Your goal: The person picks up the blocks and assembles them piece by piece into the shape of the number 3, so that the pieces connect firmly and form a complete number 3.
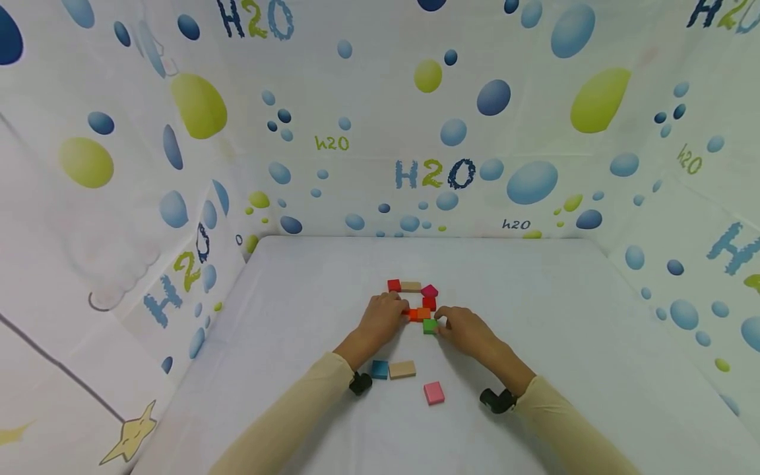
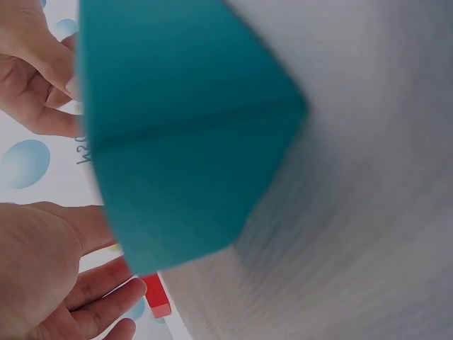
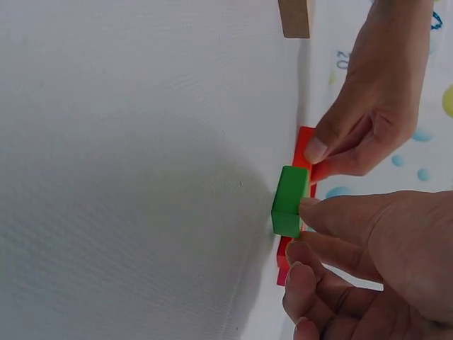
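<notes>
My left hand (image 1: 381, 316) pinches the left end of the orange-red blocks (image 1: 413, 315) with thumb and index finger. On the other side, my right hand (image 1: 469, 330) has its thumb at the edge of the green block (image 1: 430, 326). Its index finger is spread from the thumb, beside the orange block (image 1: 423, 313); the other fingers are loosely bent. Beyond lie a red block (image 1: 429, 303), a crimson pentagon-shaped block (image 1: 430, 290), a plain wooden block (image 1: 410, 287) and another red block (image 1: 394, 285). In the left wrist view a blue block (image 2: 184, 156) hides the left fingertips.
Nearer the body, the blue block sits beside a wooden block (image 1: 402, 369), with a pink block (image 1: 434, 393) to their right. A white cloth (image 1: 534, 297) covers the table. Patterned curtains (image 1: 380, 119) stand behind and at both sides.
</notes>
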The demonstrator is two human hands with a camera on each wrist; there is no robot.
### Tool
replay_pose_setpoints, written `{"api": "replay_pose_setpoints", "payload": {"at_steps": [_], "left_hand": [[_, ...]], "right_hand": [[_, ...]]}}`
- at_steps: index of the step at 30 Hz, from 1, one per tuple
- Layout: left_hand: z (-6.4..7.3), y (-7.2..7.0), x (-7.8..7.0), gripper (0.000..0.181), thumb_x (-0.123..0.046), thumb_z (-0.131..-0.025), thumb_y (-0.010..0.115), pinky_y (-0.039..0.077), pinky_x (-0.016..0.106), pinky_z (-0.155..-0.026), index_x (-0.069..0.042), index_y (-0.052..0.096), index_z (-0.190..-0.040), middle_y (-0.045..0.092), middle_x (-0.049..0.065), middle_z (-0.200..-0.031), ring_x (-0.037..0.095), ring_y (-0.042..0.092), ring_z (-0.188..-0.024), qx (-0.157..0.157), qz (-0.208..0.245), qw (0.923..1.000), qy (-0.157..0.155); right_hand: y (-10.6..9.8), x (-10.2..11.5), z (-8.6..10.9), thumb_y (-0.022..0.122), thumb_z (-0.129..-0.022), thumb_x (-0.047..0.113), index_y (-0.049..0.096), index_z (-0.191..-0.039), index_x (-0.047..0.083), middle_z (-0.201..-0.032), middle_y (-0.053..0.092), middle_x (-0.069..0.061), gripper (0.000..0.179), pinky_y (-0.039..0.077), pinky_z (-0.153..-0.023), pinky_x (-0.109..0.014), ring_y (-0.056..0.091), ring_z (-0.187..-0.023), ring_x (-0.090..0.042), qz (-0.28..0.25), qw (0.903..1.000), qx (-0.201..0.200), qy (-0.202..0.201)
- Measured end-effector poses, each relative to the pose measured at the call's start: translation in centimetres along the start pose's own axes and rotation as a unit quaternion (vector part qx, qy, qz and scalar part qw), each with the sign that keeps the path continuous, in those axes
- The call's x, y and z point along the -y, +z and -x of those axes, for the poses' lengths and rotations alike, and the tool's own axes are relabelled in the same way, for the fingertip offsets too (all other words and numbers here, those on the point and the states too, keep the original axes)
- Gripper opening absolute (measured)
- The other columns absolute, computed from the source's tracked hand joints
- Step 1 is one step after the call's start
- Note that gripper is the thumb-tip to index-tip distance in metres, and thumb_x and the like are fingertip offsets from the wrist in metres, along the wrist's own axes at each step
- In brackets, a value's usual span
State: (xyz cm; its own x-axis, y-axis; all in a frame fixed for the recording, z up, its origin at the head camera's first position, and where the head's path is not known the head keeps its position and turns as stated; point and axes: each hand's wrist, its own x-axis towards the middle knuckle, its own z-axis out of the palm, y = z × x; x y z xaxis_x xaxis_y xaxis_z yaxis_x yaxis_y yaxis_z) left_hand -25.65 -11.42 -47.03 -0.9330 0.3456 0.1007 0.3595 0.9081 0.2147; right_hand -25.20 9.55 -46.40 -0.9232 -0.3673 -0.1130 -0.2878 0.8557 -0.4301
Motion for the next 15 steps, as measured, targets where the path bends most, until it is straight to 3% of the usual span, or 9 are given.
{"api": "replay_pose_setpoints", "payload": {"at_steps": [7,10,15], "left_hand": [[-0.1,0.1,0.0,0.020,-0.024,-0.098,0.077,0.053,0.043,-0.102,-0.013,0.078,-0.115,0.071,0.007,-0.110,0.024,0.064,-0.104,-0.003,-0.002,1.0000,0.005],[-0.1,0.2,0.1,0.019,-0.024,-0.098,0.077,0.053,0.044,-0.102,-0.013,0.078,-0.114,0.071,0.007,-0.109,0.024,0.064,-0.103,-0.003,-0.003,1.0000,0.004],[-0.2,0.1,0.1,0.019,-0.025,-0.099,0.077,0.052,0.045,-0.103,-0.014,0.077,-0.114,0.071,0.007,-0.111,0.024,0.064,-0.104,0.003,-0.001,1.0000,-0.002]], "right_hand": [[-1.3,0.8,1.7,0.079,-0.096,0.020,0.068,-0.132,0.010,-0.089,0.065,-0.001,0.039,0.055,-0.068,-0.027,0.057,-0.078,-0.016,-0.002,0.9999,0.014,-0.008],[-1.7,1.1,3.3,0.083,-0.093,0.027,0.069,-0.130,0.016,-0.093,0.064,0.002,0.041,0.057,-0.071,-0.029,0.058,-0.084,-0.015,-0.013,0.9969,0.069,-0.035],[-1.5,1.6,6.1,0.088,-0.087,0.030,0.072,-0.124,0.024,-0.094,0.061,0.007,0.041,0.056,-0.077,-0.033,0.057,-0.091,-0.015,-0.026,0.9837,0.164,-0.069]]}}
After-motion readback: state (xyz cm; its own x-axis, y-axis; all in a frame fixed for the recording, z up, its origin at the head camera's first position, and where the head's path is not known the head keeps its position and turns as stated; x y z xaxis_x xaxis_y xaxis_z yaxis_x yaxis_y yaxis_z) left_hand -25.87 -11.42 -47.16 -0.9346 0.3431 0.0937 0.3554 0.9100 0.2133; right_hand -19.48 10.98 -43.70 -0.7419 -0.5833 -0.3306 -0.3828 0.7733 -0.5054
